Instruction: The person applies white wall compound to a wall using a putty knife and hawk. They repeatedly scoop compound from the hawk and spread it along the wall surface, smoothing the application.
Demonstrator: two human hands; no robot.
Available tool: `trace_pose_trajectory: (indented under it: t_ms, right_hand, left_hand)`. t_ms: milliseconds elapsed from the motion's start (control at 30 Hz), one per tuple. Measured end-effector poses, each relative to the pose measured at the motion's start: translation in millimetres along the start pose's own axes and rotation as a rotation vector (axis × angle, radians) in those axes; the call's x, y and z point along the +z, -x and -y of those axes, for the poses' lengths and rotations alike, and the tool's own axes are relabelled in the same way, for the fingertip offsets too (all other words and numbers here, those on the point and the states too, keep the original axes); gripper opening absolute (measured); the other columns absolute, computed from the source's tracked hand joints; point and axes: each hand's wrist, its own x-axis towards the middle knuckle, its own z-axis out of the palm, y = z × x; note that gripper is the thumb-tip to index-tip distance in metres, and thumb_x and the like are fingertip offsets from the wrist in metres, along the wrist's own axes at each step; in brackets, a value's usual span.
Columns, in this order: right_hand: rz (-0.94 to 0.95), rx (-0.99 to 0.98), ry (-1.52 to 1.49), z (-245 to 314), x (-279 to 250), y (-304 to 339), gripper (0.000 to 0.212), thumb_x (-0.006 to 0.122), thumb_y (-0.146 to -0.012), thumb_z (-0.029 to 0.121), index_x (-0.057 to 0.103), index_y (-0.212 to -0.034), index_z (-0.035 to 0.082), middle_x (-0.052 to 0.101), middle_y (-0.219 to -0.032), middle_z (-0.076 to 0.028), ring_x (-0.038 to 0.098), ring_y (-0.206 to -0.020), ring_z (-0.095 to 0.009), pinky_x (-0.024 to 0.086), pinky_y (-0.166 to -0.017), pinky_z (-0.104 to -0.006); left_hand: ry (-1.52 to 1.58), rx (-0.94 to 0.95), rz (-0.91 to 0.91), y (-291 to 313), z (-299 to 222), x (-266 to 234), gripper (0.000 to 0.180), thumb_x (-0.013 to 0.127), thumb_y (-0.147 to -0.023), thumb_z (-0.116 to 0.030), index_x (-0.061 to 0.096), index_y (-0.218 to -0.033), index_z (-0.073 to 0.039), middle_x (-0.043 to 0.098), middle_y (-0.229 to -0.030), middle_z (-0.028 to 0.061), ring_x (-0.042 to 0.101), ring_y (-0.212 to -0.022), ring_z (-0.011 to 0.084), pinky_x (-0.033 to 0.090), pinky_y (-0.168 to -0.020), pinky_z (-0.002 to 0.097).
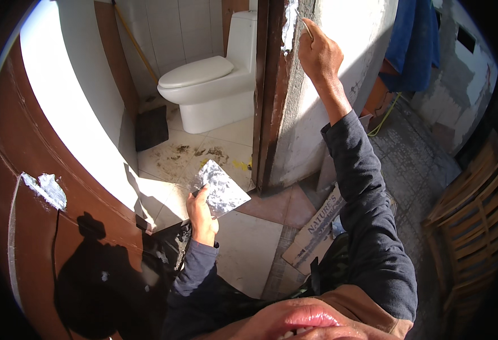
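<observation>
My left hand (pixel 202 220) grips the near edge of a flat, pale square board (pixel 226 194), its thumb on top. Grey-white paste is smeared across the board's upper face. Up at the door opening, my right hand (pixel 320 55) is closed around a thin, narrow tool (pixel 307 29), mostly hidden by the fingers. The tool's far end is close to the wall edge beside the brown door frame (pixel 267 107). White paste (pixel 289 25) covers part of that edge. Below it, the rough grey cement strip (pixel 292 96) shows bare.
Beyond the opening are a white toilet (pixel 206 85), a dark mat (pixel 151 128) and a stick (pixel 135 42). A brown door (pixel 90 204) with a paste patch stands at left. Flattened cardboard (pixel 316 231) lies near my feet. Wooden slats (pixel 470 221) and a blue cloth (pixel 410 45) are at right.
</observation>
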Motion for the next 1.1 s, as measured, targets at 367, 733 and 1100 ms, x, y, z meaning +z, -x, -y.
trace_pose_trajectory:
  t_ms: [367,733,1100]
  right_hand:
    - [0.117,0.044,0.142,47.6,22.1,-37.2,0.016,0.057,-0.088,0.016,0.066,-0.094,0.004,0.071,-0.074,-0.020,0.072,-0.071,-0.036,0.056,-0.062,-0.0490]
    - [-0.013,-0.215,0.088,-18.1,24.9,-1.0,0.033,0.060,-0.091,0.017,0.072,-0.122,0.021,0.076,-0.097,-0.007,0.074,-0.080,-0.026,0.058,-0.066,-0.0396]
    - [0.157,0.342,-0.116,24.8,-3.5,87.3,0.039,0.054,-0.095,0.020,0.062,-0.133,0.014,0.074,-0.087,-0.014,0.072,-0.077,-0.033,0.055,-0.070,-0.0451]
  left_hand:
    - [-0.029,0.002,-0.019,7.2,-5.6,5.4,0.028,0.064,-0.091,-0.007,0.061,-0.118,0.000,0.069,-0.107,0.0098,0.070,-0.091,0.0212,0.060,-0.079,0.0336]
    - [-0.024,-0.013,0.004,6.2,-3.5,2.7,0.028,0.060,-0.092,-0.006,0.062,-0.120,-0.001,0.070,-0.110,0.0082,0.070,-0.097,0.0222,0.059,-0.085,0.0365]
    - [0.016,0.032,0.001,12.0,-6.3,8.2,0.027,0.063,-0.091,-0.008,0.062,-0.118,0.000,0.069,-0.108,0.0101,0.071,-0.094,0.0222,0.060,-0.081,0.0361]
